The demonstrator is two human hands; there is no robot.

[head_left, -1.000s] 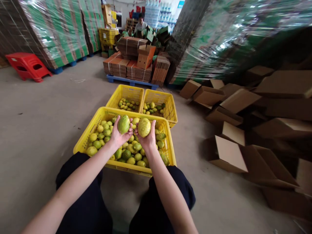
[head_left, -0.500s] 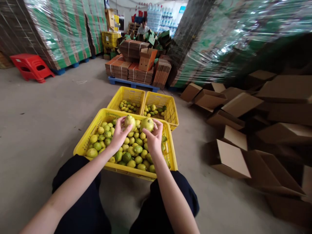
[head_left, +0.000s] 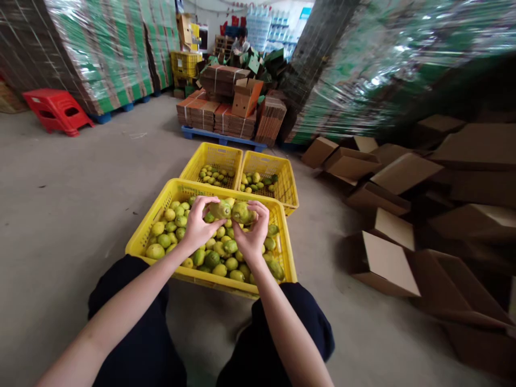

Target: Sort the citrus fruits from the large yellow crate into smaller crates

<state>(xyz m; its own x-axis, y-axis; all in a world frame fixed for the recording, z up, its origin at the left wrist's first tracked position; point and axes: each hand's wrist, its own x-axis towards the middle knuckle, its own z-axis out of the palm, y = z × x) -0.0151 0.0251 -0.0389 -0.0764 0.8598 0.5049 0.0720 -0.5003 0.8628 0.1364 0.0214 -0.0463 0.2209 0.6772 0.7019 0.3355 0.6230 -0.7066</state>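
Observation:
My left hand (head_left: pixel 202 221) is closed round a yellow-green lemon (head_left: pixel 220 209), thumb below and fingers on top. Beside it, my right hand (head_left: pixel 253 231) grips a second lemon (head_left: pixel 242 213), larger and greenish yellow. The two fruits are side by side, almost touching, above a big yellow plastic crate (head_left: pixel 135 246) between my knees. Yellow and green lemons (head_left: pixel 220 270) fill much of that crate; my hands hide some of them. Just behind stand two smaller yellow crates, a left one (head_left: pixel 189 171) and a right one (head_left: pixel 291 185), each with several lemons on its bottom.
Open cardboard boxes (head_left: pixel 389 263) lie heaped on the right. Bundled flat cartons (head_left: pixel 197 113) rest on a blue pallet (head_left: pixel 221 140) ahead. A red stool (head_left: pixel 56 110) stands far left. Wrapped green stacks (head_left: pixel 108 54) rise on both sides. A person (head_left: pixel 241 43) is at the back.
Both lemons have been turned in my fingers and brought closer together, slightly lower. Each hand keeps its hold. The view has shifted a little.

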